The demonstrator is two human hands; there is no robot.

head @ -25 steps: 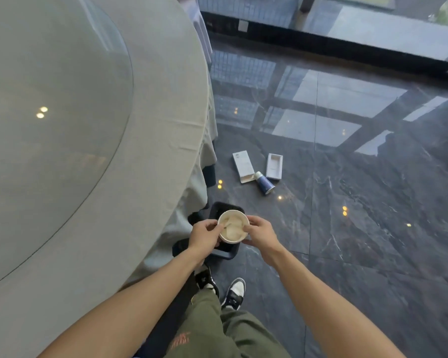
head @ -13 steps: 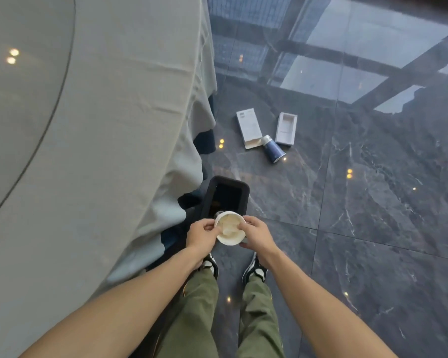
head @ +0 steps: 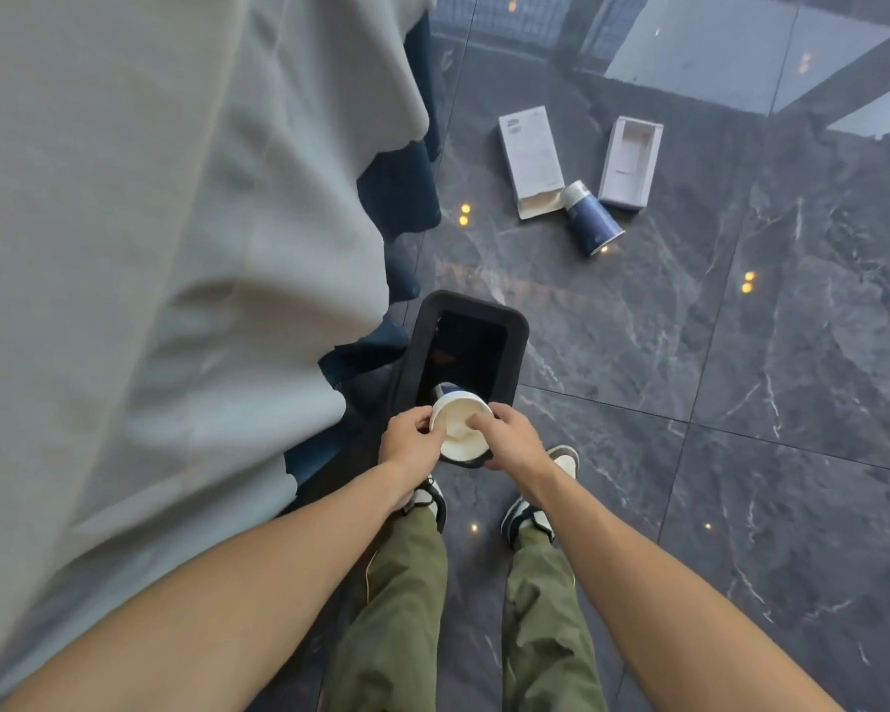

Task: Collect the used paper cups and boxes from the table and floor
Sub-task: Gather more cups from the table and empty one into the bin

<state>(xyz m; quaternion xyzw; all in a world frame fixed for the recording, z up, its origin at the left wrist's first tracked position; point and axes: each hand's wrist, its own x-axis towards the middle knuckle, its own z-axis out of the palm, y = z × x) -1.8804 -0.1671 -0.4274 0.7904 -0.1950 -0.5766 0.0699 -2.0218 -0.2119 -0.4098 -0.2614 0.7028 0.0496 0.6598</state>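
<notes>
I hold a white paper cup with both hands, its open mouth facing up at me. My left hand grips its left rim and my right hand grips its right rim, one finger over the edge. The cup hangs over the near end of a black rectangular bin standing on the floor. Farther off on the floor lie a flat white box, an open white box tray and a blue paper cup on its side between them.
The table's grey cloth hangs down along the left, close beside the bin, with a dark blue underskirt showing. The floor is dark glossy marble tile. My two shoes stand just behind the bin.
The view has tilted down and closed in on the floor. The cup in my hands has come lower, over the near end of the bin. Both hands keep their grip.
</notes>
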